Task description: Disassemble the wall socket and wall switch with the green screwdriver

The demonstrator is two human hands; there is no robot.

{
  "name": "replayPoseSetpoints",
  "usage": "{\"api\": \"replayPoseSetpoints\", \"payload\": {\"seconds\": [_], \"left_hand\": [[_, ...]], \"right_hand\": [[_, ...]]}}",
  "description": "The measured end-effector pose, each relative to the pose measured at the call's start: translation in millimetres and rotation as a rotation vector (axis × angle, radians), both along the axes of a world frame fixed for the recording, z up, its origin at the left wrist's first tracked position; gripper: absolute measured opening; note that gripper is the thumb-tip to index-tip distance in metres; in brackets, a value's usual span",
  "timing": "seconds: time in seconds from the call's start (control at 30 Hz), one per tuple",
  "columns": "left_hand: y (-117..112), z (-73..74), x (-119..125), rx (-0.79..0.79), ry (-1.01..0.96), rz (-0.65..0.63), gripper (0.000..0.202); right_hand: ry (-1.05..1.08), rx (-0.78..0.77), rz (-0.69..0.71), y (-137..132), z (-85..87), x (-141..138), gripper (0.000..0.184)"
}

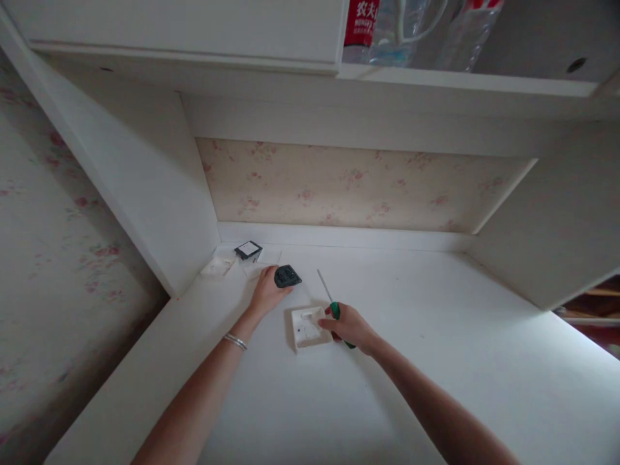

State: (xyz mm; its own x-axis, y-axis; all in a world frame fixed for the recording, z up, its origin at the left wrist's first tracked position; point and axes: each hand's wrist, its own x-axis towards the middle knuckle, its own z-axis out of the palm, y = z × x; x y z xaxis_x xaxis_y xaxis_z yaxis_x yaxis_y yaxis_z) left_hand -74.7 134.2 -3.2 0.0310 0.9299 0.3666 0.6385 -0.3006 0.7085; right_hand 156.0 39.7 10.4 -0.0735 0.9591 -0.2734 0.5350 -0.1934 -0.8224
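Observation:
My left hand [268,292], a silver bracelet on its wrist, grips a small black plastic part [287,276] with a moulded face, held tilted over the desktop. My right hand [352,328] has a screwdriver [335,310] in it. The green handle runs under the fingers and the metal shaft points away to the upper left. Fingers of that same hand also touch the right side of a shallow white square box [305,337]. Its hollow side faces up, with small holes in the floor. The fingers hide part of its right wall.
Behind my left hand lie a black square piece with a white label [248,249] and some clear or white plastic wrapping [219,265]. The white desktop [436,374] ends at side panels. Overhead, a shelf [465,79] holds plastic bottles [361,29].

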Motion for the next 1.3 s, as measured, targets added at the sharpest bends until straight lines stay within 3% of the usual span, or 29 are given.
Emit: {"api": "replayPoseSetpoints", "payload": {"seconds": [0.1, 0.23, 0.43, 0.57, 0.7, 0.83, 0.93, 1.3], "left_hand": [[33, -2.8, 19, -0.034, 0.013, -0.047, 0.061], [70, -6.0, 28, -0.03, 0.057, -0.075, 0.053], [91, -4.1, 19, 0.021, 0.133, -0.093, 0.049], [78, 0.9, 2, 0.078, 0.178, -0.067, 0.034], [46, 2.8, -18, 0.112, 0.236, -0.079, 0.022], [9, -4.2, -31, 0.122, 0.364, -0.184, 0.021], [-7, -11.0, -35, 0.158, 0.51, -0.191, 0.023], [-10, -10.1, -46, 0.205, 0.627, -0.069, 0.03]], "right_hand": [[-0.045, 0.03, -0.011, -2, -4.1, -4, 0.012], [-0.12, 0.12, -0.088, 9, -7.9, 1, 0.015], [-0.2, 0.203, -0.185, 45, -8.7, 12, 0.012], [-0.27, 0.242, -0.21, 73, -6.0, 10, 0.011], [-0.352, 0.257, -0.197, 96, -2.3, 0, 0.013], [-0.424, 0.269, -0.184, 116, 2.3, -14, 0.016], [-0.459, 0.264, -0.186, 129, 4.6, -24, 0.019], [-0.519, 0.249, -0.203, 157, 4.5, -46, 0.027]]}}
